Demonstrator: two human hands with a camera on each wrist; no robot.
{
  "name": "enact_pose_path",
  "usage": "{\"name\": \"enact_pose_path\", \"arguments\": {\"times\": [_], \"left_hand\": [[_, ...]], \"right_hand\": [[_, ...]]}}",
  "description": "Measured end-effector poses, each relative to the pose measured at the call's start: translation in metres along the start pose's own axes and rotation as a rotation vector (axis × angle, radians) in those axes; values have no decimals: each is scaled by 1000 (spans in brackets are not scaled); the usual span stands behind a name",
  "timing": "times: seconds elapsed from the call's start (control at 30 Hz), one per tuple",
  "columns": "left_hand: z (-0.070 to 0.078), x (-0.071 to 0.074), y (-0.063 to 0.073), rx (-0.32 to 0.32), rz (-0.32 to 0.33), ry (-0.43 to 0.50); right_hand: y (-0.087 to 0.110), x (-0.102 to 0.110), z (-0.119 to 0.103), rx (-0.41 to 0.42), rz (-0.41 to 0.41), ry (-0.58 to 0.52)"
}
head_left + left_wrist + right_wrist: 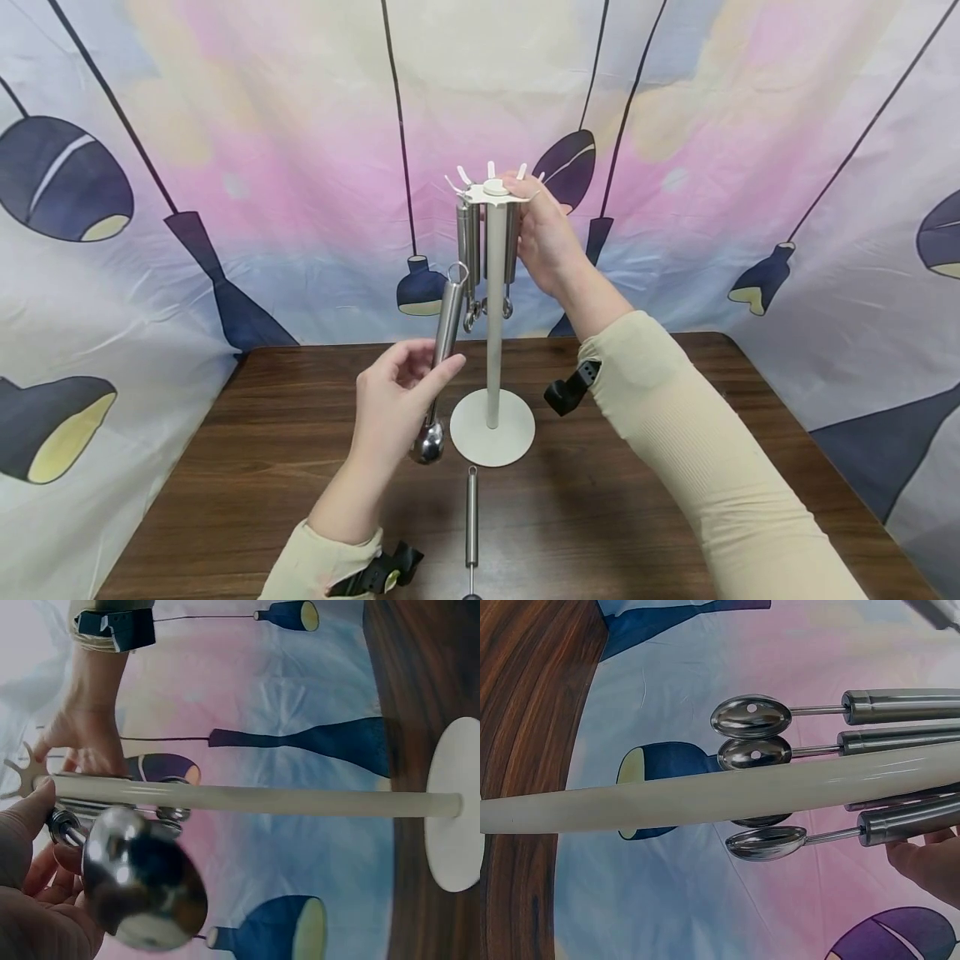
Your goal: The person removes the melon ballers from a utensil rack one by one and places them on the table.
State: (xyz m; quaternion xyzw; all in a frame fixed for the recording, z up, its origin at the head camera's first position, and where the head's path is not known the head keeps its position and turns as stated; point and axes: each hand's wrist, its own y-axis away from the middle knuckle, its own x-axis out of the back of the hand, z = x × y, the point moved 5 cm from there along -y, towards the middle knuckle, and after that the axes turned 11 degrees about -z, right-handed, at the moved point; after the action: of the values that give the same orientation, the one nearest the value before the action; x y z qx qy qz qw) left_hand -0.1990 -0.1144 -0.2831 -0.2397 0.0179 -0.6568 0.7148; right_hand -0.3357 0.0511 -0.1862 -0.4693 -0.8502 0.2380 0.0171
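Brown table point(615, 517): white stand point(494, 333) upright on it. Right hand point(549, 242): fingers bent at stand's top, hold cannot be told. Left hand point(390, 408): fingers nearly closed, pinching 1 scoop point(448, 317) beside stand. 4 spoons point(751, 720) hang from stand; 1 thin utensil point(472, 521) lies before it.

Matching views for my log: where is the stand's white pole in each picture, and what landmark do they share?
Head: the pole, upright near centre.
Left wrist: the pole lies sideways across the middle.
Right wrist: the pole crosses the picture, rising slightly rightward.
Shared landmark: brown table.
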Motion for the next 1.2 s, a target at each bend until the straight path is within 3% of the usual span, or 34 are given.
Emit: {"name": "enact_pose_path", "arguments": {"times": [0.4, 0.83, 1.2], "left_hand": [[-40, 5, 28, 150, 57, 37], [-79, 9, 51, 324, 66, -5], [-107, 2, 66, 415, 11, -93]], "right_hand": [[1, -1, -1, 9, 6, 4], [2, 1, 2, 0, 17, -2], [2, 1, 1, -20, 13, 18]]}}
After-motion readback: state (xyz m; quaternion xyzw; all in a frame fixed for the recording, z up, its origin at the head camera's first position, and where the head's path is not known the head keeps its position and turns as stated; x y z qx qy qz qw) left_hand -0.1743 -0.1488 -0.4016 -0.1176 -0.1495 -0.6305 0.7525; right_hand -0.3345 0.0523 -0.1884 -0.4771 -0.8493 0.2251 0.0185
